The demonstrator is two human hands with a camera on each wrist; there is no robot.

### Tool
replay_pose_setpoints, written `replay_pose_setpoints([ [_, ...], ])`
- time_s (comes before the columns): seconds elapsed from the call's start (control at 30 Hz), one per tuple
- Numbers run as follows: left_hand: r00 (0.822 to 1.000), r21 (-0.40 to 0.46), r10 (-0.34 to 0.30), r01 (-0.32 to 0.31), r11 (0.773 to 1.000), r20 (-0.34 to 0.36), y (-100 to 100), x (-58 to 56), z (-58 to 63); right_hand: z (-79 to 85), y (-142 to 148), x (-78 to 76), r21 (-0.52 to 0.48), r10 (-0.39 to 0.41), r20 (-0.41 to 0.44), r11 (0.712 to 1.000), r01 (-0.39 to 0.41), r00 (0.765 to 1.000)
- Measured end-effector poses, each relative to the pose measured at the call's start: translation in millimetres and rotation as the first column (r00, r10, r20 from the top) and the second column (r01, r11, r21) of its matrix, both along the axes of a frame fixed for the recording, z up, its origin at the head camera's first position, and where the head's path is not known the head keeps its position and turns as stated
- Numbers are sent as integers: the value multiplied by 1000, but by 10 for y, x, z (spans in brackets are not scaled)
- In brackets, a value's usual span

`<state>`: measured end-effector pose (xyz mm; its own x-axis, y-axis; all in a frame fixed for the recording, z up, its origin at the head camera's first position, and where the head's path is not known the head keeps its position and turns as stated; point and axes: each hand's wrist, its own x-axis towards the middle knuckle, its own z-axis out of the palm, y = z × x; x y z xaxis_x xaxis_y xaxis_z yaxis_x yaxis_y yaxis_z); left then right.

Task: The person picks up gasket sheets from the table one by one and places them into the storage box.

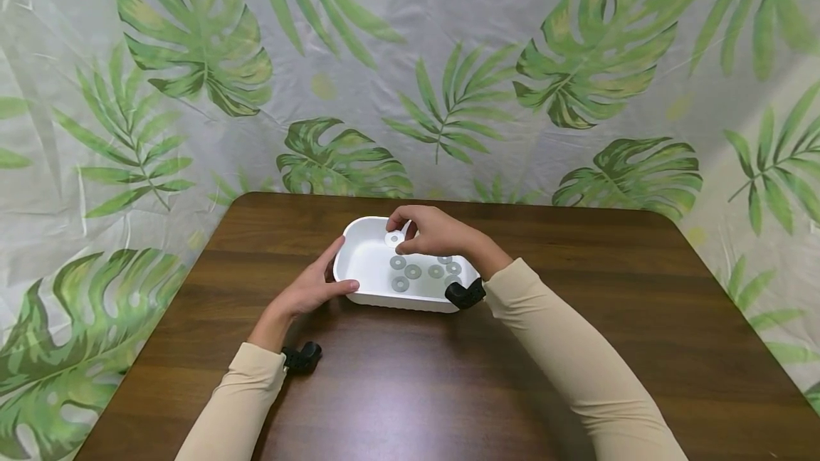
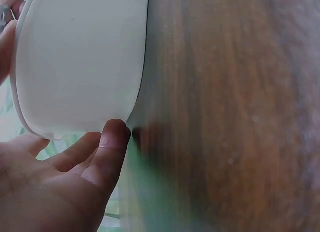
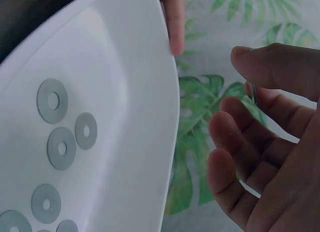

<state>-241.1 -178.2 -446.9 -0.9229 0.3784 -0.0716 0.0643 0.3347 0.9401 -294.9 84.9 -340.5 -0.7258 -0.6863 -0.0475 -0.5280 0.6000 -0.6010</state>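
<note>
A white plastic tub [image 1: 364,258] stands on the table, and several flat grey washers [image 1: 413,272] lie spread over its floor. At its left end my left hand [image 1: 312,287] holds the tub, thumb at the near rim and fingers along the outer wall [image 2: 80,61]. My right hand [image 1: 442,233] is raised over the tub's far side, pinching one washer [image 3: 254,94] between thumb and index finger. The right wrist view shows that washer nearly edge-on, while the other fingers stay loosely bent and hold nothing.
Brown wood-grain table [image 1: 384,390] lies under the tub, its far edge just behind it. A cloth with green leaves [image 1: 442,105] hangs beyond that edge. Black wrist cameras sit on both wrists; the right one [image 1: 464,293] overlaps the tub's near right corner.
</note>
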Motion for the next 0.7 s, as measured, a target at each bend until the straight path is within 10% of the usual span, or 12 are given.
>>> replay_pose_setpoints([
  [0.7, 999, 24, -9, 10, 1000, -33, -9, 36, 27, -46, 68, 9, -55, -56, 17, 997, 56, 998],
])
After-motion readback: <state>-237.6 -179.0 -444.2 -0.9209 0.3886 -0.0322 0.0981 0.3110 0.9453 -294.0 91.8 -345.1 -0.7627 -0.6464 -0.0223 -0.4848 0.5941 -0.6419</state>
